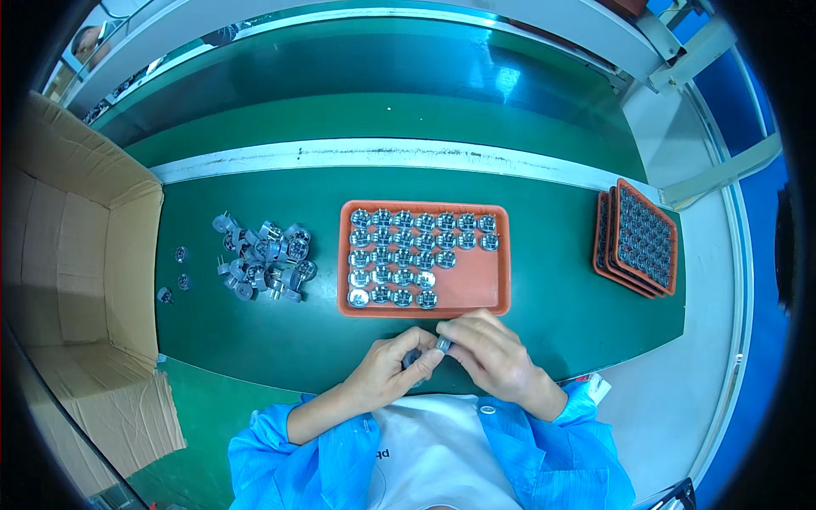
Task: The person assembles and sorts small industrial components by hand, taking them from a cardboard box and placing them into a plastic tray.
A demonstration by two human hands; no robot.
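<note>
In front of my chest, just below the near rim of an orange tray (476, 287), my two hands meet. My left hand (384, 367) is closed round a round grey part (411, 358). Between the fingertips of both hands sits a small grey cylindrical part (443, 343), pinched by my right hand (500, 361); its details are too small to make out. Several round metallic parts (403, 238) stand in rows in the tray, filling its left and upper portions. Its lower right corner shows bare orange.
To the left lies a heap of loose grey round parts (263, 255), with 3 single ones (184, 281) beside it. A large open cardboard box (76, 255) borders the left side. Filled orange trays (646, 242) are stacked at the right. A pale rail (374, 153) crosses behind the tray.
</note>
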